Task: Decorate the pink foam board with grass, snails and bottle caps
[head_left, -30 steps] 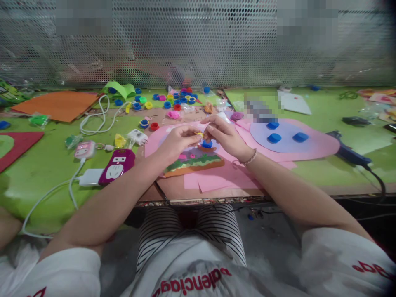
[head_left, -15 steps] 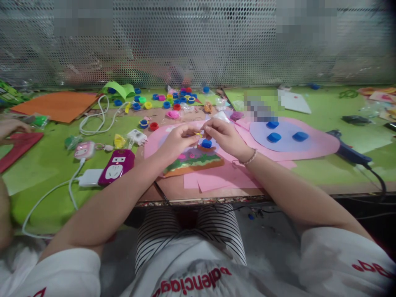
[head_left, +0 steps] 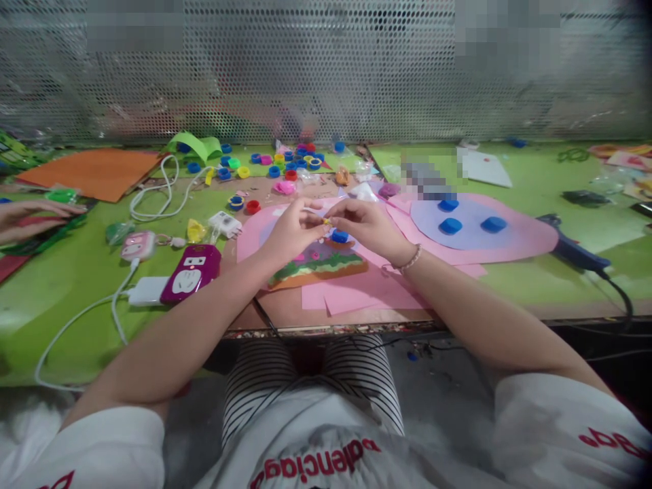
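My left hand and my right hand meet fingertip to fingertip over the paper craft. Between their pinched fingers is a small yellow piece, too small to name. Just below it a blue bottle cap sits on the craft. Beneath my hands lies a pink and lilac paper cutout, with a strip of green, cream and orange layers along its near side. To the right, a second pink cutout carries a lilac oval with three blue caps on it.
Several coloured caps are scattered at the back before a perforated metal screen. A purple power adapter and white cables lie left. A dark blue glue gun rests right. Another person's hand works at far left.
My fingertips have drawn slightly closer around the yellow piece, both hands staying over the craft. At far left, the other person's hand has moved right, and a dark green item now shows under it.
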Demonstrator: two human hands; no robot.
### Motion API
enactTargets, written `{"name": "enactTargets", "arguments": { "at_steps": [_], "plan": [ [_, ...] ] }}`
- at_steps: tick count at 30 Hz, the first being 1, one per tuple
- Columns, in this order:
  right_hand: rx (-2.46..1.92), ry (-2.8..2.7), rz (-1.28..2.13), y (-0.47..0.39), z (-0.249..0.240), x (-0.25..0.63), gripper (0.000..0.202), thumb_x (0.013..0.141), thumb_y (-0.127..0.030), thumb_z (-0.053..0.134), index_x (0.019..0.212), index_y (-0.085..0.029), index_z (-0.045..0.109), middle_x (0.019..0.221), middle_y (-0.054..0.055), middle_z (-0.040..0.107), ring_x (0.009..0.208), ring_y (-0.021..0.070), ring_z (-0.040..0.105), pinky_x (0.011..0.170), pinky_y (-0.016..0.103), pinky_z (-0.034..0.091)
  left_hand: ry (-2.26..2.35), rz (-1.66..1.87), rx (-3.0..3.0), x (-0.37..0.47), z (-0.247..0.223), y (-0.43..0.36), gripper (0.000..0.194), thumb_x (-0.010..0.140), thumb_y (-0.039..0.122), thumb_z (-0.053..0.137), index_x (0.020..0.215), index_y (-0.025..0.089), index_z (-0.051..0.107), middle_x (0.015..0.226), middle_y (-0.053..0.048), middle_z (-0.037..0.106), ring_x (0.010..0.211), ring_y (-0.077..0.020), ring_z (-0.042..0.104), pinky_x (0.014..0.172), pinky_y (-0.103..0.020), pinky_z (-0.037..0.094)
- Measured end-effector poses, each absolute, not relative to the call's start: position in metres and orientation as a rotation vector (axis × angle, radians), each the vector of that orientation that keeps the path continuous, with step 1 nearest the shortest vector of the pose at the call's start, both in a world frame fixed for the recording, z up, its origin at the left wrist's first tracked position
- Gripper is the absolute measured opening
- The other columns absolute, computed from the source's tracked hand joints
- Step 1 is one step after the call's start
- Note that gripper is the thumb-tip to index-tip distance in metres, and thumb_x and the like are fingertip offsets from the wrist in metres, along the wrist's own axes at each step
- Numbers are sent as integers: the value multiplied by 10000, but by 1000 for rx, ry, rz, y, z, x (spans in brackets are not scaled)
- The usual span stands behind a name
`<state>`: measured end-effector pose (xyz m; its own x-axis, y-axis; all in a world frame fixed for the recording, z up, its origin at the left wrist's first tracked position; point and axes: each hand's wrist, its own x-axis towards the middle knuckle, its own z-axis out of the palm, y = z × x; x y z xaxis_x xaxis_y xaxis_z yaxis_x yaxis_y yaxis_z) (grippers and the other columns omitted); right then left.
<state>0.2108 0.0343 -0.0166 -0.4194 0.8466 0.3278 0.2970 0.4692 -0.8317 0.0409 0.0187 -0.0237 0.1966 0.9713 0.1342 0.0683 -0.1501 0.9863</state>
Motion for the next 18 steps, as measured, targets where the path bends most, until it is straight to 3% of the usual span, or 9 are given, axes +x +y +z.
{"name": "enactTargets", "arguments": {
  "at_steps": [6, 18],
  "plan": [
    [-959, -1893, 978, 38, -17, 213, 220, 786, -375, 622, 792, -156, 616, 711, 9, 575, 635, 103, 495, 597, 262, 410, 1031, 1134, 1190, 44, -16, 17, 94, 806, 196, 588, 862, 173, 516, 716, 6, 608, 658, -115, 629, 739, -297, 521],
    [-966, -1898, 1057, 34, -12, 211, 194, 805, -356, 603, 792, -162, 609, 724, 6, 577, 644, 96, 517, 610, 252, 428, 1032, 1122, 1183, 46, -16, 16, 186, 758, 36, 607, 857, 149, 498, 656, 24, 602, 608, -98, 638, 702, -274, 544]
  ]
}}
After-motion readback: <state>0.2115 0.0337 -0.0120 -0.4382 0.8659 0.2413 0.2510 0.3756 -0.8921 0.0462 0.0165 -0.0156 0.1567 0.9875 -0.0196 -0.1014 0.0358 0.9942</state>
